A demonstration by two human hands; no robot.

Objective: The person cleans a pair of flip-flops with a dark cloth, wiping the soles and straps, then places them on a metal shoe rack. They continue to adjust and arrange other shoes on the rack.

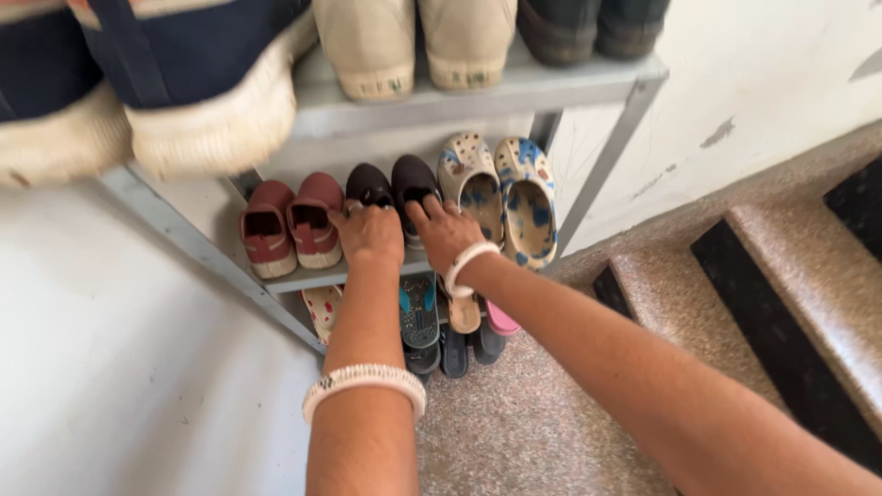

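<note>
A pair of dark brown shoes stands on the middle shelf of a grey metal shoe rack (514, 92). My left hand (369, 234) grips the heel of the left dark shoe (369, 184). My right hand (446, 230) grips the heel of the right dark shoe (413, 176). Both wrists carry white bangles. Beside the dark pair on the left sits a maroon pair (289, 220). On the right lie white clogs with blue splashes (505, 193).
The top shelf holds navy shoes with pale soles (175, 83), beige shoes (413, 46) and dark shoes (588, 28). Sandals and slippers (423, 312) fill the bottom shelf. Speckled stone stairs (790, 276) rise at the right. A white wall (110, 367) stands at the left.
</note>
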